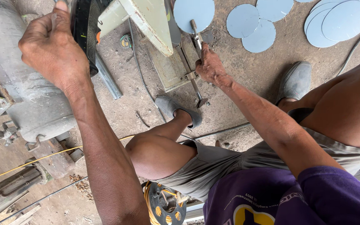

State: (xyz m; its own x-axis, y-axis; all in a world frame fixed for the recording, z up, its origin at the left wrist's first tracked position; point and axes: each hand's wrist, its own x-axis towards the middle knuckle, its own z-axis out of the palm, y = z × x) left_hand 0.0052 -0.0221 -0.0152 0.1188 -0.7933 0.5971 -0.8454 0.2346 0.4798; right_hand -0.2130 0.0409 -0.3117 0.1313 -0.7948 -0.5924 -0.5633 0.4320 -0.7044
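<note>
My left hand (pixel 51 46) is closed into a fist on something at the top of a black wheel (pixel 82 33) beside a large grey machine body (pixel 26 91); what it grips is hidden. My right hand (pixel 209 66) is shut on a metal rod (pixel 196 46) of a pale green machine (pixel 155 25). The rod's upper end meets a round blue-grey metal disc (pixel 193 12). My legs and grey shoes stand on the dirt floor below.
Several more blue-grey discs (pixel 251 25) lie on the ground at the top right. A grey cable (pixel 355 46) curves past them. A yellow cord (pixel 42 158) runs to a reel (pixel 163 204) near my knee. Wooden blocks (pixel 55 156) sit under the grey machine.
</note>
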